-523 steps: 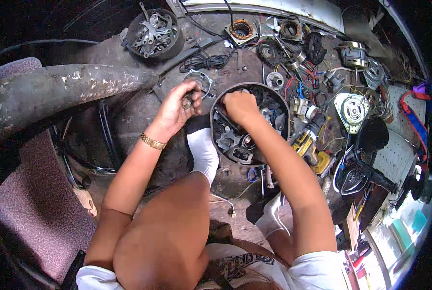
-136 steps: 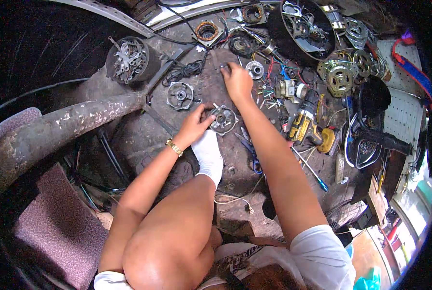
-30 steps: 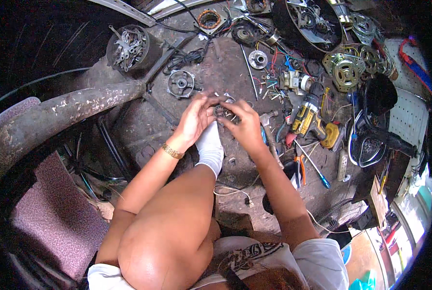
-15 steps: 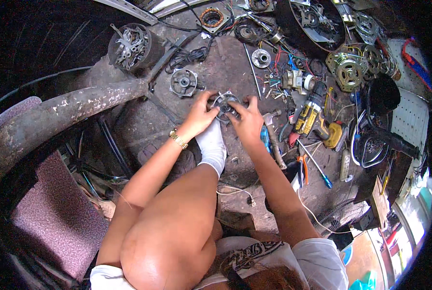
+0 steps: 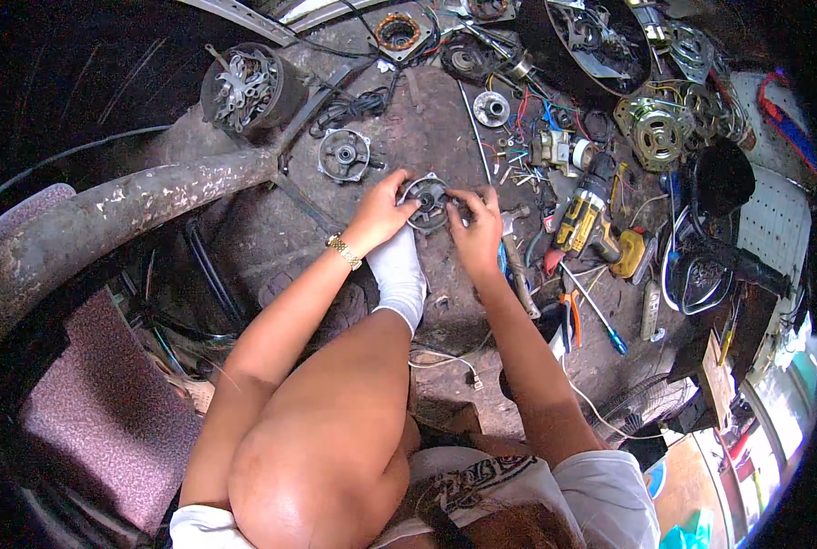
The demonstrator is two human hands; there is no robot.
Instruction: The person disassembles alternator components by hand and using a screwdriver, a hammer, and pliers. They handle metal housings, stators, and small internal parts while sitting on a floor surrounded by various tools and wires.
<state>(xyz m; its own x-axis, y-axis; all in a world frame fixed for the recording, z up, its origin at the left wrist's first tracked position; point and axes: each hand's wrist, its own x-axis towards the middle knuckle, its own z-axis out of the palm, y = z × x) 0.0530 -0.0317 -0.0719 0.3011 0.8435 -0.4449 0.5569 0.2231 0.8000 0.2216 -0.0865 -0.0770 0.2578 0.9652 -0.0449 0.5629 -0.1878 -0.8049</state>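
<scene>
A round grey metal motor end cover (image 5: pixel 434 220) lies just past my white-socked foot (image 5: pixel 397 274). My left hand (image 5: pixel 381 220), with a gold watch at the wrist, grips its left rim, thumb on top and fingers around the outside. At the right rim is my right hand (image 5: pixel 476 236), its thumb and fingers curled in against the edge. Whether anything small sits between those fingertips cannot be made out. A similar end cover (image 5: pixel 344 156) rests on the floor up and to the left.
A bucket of wrenches (image 5: pixel 251 91) stands at far left, near a thick worn pipe (image 5: pixel 152 197). On the right are a yellow cordless drill (image 5: pixel 584 215), orange-handled pliers (image 5: pixel 571 320), a screwdriver (image 5: pixel 617 342), a hammer (image 5: pixel 519 274), and loose screws. Motor parts (image 5: pixel 655 128) lie farther back.
My right hand has moved off the cover's middle to its right rim, uncovering the centre. My left hand keeps its grip on the left side.
</scene>
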